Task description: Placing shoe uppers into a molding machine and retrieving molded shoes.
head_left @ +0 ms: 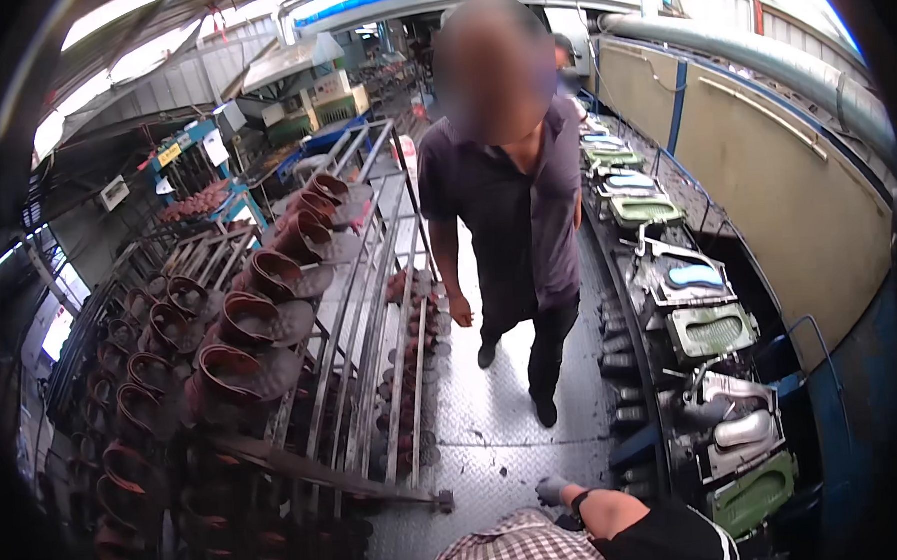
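Observation:
My right hand (553, 491) wears a grey glove and shows at the lower edge, on a bare forearm with a dark wristband and a black sleeve. It hovers over the metal floor plate (485, 419), a little right of the end of a rack bar (443, 500). Its fingers look curled, but the hand is too small to tell whether it holds anything. A checked fabric (515, 549) lies just below it. My left hand is out of view.
A person in a dark purple shirt (510, 192) stands in the aisle ahead, facing me. Metal racks (370, 313) of several brown rubber boots (255, 318) fill the left. Open green and grey shoe moulds (711, 329) line a machine on the right.

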Motion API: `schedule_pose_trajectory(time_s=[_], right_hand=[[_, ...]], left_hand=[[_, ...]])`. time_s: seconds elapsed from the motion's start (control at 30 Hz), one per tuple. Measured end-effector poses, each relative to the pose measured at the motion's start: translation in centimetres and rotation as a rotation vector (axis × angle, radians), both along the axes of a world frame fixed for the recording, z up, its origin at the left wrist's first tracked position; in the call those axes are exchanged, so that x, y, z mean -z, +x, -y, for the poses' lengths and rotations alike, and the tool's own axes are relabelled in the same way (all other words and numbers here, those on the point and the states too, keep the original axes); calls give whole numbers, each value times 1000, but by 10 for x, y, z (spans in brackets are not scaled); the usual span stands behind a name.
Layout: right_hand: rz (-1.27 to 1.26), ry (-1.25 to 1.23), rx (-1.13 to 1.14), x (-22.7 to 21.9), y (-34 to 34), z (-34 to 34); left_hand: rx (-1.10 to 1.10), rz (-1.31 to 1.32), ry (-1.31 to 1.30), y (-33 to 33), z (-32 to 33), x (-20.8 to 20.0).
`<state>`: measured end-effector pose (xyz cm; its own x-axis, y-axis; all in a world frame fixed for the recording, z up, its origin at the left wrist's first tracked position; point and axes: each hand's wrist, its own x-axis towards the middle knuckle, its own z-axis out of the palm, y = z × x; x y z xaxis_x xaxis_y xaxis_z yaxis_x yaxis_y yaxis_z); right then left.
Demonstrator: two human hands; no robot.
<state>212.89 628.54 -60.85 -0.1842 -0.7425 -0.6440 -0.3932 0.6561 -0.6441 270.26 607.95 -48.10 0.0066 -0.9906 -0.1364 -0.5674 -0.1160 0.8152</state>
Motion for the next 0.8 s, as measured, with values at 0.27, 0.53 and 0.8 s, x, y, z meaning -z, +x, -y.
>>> schedule_pose_trajectory(time_s=[0.27, 0.53, 0.8], right_hand=[[126, -177, -251, -118, 71, 62], [473, -288, -648, -343, 284, 98], [67, -1115, -585, -441, 470, 202]], left_hand=[[-865, -825, 50, 34, -145, 37], [-756, -428, -671, 82, -118, -150], [-780, -541, -523, 120, -36, -272]])
